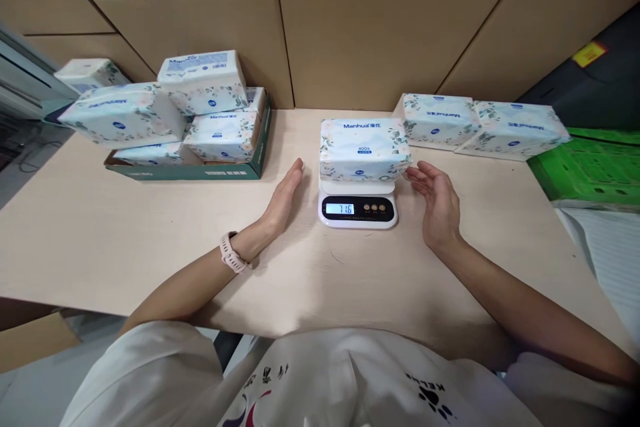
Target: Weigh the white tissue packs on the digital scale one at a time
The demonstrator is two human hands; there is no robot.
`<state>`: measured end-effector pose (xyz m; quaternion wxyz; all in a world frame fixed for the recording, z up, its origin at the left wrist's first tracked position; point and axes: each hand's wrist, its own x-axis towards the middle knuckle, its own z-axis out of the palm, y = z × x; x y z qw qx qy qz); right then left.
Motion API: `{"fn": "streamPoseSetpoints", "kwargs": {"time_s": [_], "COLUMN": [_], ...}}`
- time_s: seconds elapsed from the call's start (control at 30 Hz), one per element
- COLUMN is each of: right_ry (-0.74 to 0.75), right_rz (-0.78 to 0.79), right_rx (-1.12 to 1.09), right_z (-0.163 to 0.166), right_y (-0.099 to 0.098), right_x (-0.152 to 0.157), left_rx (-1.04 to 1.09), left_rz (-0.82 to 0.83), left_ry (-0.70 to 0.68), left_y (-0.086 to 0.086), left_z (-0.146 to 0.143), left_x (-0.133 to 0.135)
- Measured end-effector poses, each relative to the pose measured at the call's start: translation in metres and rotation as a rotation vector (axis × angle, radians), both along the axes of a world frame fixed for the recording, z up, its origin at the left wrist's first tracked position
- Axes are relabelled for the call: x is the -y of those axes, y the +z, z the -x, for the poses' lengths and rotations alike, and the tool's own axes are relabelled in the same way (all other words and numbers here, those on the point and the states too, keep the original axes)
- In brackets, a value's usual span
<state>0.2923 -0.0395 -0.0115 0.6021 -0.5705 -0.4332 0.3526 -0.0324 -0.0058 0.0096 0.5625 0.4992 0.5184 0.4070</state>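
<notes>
Probably light and squashy, the tissue pack (364, 150) sits on the scale (357, 208), best grasped gently by both ends, with my left hand (284, 199) open and apart from it, my right hand (440, 203) open beside it, whether touching I cannot tell.

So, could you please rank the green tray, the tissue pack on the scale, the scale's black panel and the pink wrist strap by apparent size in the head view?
1. Green tray, by outline
2. Tissue pack on the scale
3. Black panel
4. Pink wrist strap
</notes>
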Motion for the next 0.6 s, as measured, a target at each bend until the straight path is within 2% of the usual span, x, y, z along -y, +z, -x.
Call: {"fn": "streamPoseSetpoints", "kwargs": {"time_s": [0.6], "right_ry": [-0.018], "right_rz": [-0.021], "right_rx": [0.04], "right_z": [0.0012], "right_y": [-0.0016], "right_x": [-0.0023], "left_rx": [0.01], "left_rz": [-0.042], "left_ry": [0.055], "left_y": [-0.0051], "left_z": [-0.0003], "left_x": [0.0021]}}
